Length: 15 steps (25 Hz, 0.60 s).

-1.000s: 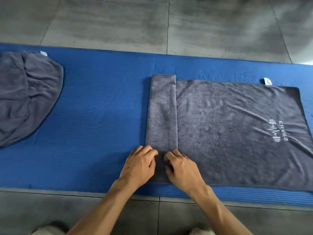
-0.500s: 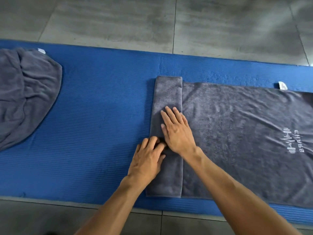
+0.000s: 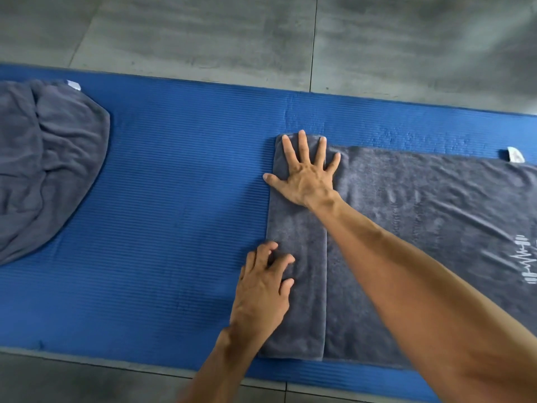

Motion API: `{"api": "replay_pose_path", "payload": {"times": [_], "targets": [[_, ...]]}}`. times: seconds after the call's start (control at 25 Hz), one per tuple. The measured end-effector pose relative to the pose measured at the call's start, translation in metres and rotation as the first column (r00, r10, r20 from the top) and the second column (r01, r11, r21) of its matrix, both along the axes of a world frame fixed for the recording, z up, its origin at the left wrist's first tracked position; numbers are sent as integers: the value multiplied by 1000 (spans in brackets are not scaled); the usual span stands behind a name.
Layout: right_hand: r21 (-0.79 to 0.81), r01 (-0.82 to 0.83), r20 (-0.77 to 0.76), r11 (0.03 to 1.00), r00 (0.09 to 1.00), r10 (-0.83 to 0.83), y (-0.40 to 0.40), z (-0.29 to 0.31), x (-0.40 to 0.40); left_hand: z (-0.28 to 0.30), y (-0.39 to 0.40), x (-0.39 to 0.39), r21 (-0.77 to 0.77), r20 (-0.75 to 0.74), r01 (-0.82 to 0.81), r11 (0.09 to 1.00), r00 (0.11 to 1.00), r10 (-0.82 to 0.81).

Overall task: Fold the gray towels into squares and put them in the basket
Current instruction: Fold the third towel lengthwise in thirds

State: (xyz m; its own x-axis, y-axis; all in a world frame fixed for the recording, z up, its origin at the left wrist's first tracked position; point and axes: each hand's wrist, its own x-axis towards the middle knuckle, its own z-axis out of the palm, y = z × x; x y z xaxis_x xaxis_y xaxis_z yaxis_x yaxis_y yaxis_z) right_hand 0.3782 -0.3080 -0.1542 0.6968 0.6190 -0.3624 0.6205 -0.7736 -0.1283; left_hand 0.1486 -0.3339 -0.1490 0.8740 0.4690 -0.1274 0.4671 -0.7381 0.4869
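Right hand [image 3: 305, 175] slid up folded towel [image 3: 296, 234], seemingly pressing.

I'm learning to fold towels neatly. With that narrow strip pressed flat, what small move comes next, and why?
Probably fold the strip over again to the right: the right hand and left hand hold it flat, while most of the towel lies unfolded.

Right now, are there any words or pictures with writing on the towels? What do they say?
Flat gray towel, right edge: a white logo of wavy lines and bars; any letters beside it are cut off by the picture's edge, so no word can be read.
White tag on that towel's far edge: too small to read.
White tag on the crumpled gray towel: too small to read.
No other writing shows.
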Motion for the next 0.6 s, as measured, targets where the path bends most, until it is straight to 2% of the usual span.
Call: {"api": "replay_pose_path", "payload": {"times": [0.12,0.16,0.2,0.32,0.44,0.52,0.6], "targets": [[86,14,342,996,939,-43,5,15,-23,14,-11,0,-129,-152,-297,946,949,277],[131,16,387,991,920,-66,6,19,-33,16,-12,0,-162,-210,-383,910,914,347],[145,33,341,989,937,-81,7,22,-42,17,-13,-1,-179,-263,-428,886,888,376],[152,111,130,982,983,-131,7,23,-48,22,-6,-2,-231,-340,-403,886,886,315],[287,195,-25,938,980,-197,11,29,-42,23,8,-8,-405,-280,-457,792,886,368],[367,248,-152,897,967,-205,17,30,-42,25,18,-15,-426,-238,-522,739,852,466],[383,287,-232,878,950,-210,23,33,-45,27,25,-22,-444,-219,-580,683,809,546]]}}
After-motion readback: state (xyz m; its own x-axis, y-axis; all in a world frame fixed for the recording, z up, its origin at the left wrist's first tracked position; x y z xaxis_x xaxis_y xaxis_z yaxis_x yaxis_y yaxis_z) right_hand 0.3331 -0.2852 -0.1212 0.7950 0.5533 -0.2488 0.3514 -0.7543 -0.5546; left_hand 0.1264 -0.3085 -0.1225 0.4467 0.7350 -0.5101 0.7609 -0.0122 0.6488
